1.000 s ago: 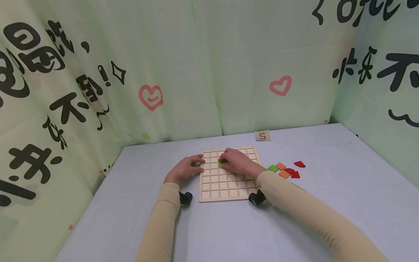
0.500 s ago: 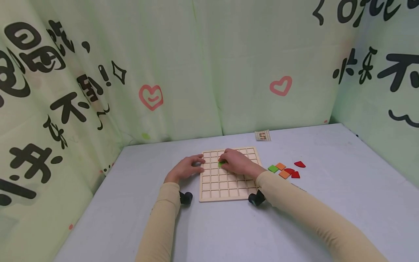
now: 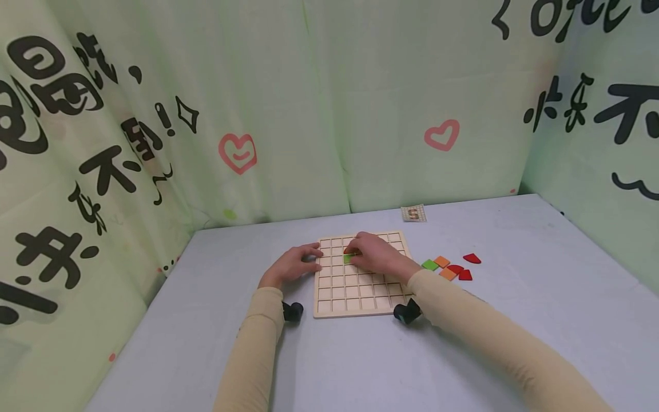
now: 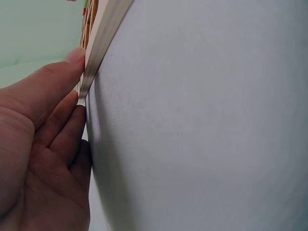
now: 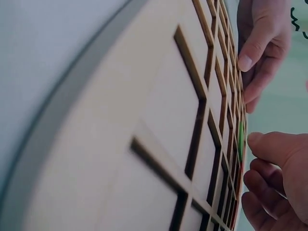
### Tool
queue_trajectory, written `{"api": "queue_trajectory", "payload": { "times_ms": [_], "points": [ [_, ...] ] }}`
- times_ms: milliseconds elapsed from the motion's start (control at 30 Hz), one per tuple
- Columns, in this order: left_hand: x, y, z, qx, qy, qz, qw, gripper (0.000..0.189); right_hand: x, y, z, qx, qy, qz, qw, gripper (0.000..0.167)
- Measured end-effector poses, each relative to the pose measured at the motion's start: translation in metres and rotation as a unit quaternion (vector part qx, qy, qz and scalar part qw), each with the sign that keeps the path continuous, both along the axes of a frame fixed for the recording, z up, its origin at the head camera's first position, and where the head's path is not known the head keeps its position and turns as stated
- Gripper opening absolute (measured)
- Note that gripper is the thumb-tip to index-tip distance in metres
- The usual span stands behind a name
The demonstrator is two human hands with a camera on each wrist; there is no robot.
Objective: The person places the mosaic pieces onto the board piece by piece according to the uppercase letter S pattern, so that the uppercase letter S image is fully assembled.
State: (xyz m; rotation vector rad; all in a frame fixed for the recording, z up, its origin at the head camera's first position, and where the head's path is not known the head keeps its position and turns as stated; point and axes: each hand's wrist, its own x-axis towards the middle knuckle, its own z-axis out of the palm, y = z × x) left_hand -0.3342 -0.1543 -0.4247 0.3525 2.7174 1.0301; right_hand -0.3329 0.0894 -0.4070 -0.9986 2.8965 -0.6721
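Green tile (image 3: 347,258) is on the gridded wooden board (image 3: 337,293), near frame center in the head view, toward the board's upper left. It looks flat in a cell. Sliver of a red piece (image 3: 346,250) shows right above it, mostly covered by fingers, shape unreadable.

Right hand (image 3: 374,252) is over the upper middle of the board, fingers bent, fingertips right at the red and green pieces. Right wrist view has the thumb tip just beside the green; can't tell whether it's gripping a piece or has let go.

Left hand (image 3: 292,264) is at the board's left edge, fingers relaxed and lightly bent, thumb and fingertips touching the edge, not clenched.

Loose pieces sit right of the board: green diamond (image 3: 429,265), two orange tiles (image 3: 441,261) (image 3: 448,274), three red pieces (image 3: 455,268) (image 3: 465,275) (image 3: 471,258), the last one apart from the cluster at its upper right.

Small pattern card (image 3: 413,213) near the table's far edge, above the board in frame. White-covered table (image 3: 334,366) under it all. Beige sleeves (image 3: 257,343) enter from the bottom; black wrist devices (image 3: 293,312) below both hands. Pale green curtain (image 3: 329,103) fills the upper frame, black lettering at both sides, two red hearts (image 3: 225,157) between.
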Motion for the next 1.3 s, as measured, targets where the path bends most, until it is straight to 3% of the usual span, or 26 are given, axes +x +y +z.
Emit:
{"api": "queue_trajectory", "payload": {
  "times_ms": [567,900,1300],
  "points": [
    [0.001,0.000,-0.003,0.002,0.002,0.003,1.0000,0.034,0.012,0.068,0.016,0.009,-0.062,-0.045,0.9970,0.027],
    [0.001,0.001,0.002,-0.005,0.000,0.006,1.0000,0.035,0.030,0.117,0.022,0.025,-0.060,-0.071,0.9954,0.030],
    [0.000,0.002,-0.001,-0.002,-0.005,0.013,0.9999,0.034,0.031,0.139,0.017,0.064,-0.084,-0.072,0.9918,0.029]
  ]
}}
